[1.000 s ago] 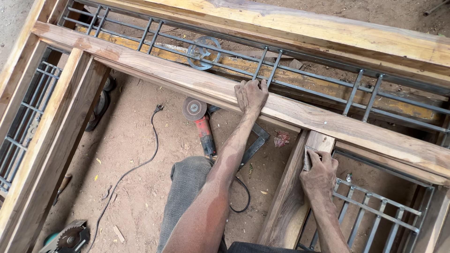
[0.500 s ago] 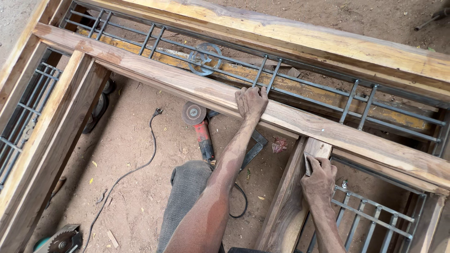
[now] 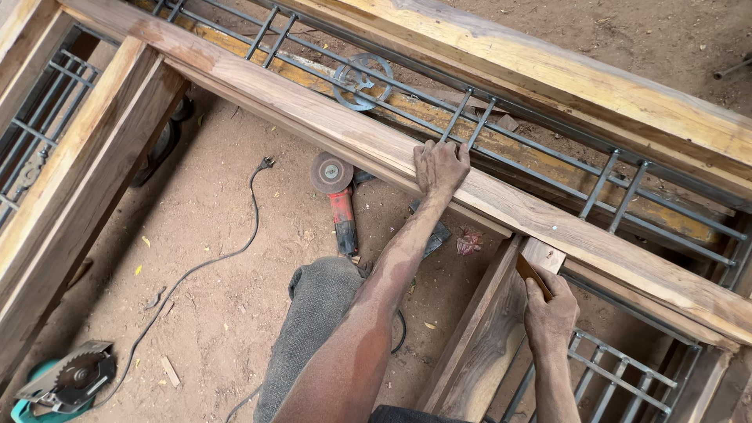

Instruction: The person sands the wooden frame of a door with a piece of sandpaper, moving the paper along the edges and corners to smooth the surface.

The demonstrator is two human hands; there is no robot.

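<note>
Your left hand [image 3: 441,167] lies flat, with the fingers pressed together, on the long wooden rail [image 3: 329,125] of the frame, and its fingertips reach the far edge beside the grey metal grille [image 3: 548,149]. Your right hand [image 3: 551,312] is closed around a small piece of sandpaper [image 3: 531,273], which it pinches against the top of the short wooden upright [image 3: 486,345], just under the joint with the rail. There are no packages, labels or signs in this view. Below the frame is bare sandy ground [image 3: 211,282] with small wood chips. On it lie a red angle grinder [image 3: 337,200] with its black cable [image 3: 204,266], and a circular saw [image 3: 66,380] in the lower left corner, partly cut off. Your knee in grey cloth [image 3: 313,329] hides part of the ground. A dark tool behind your left forearm is hard to make out
</note>
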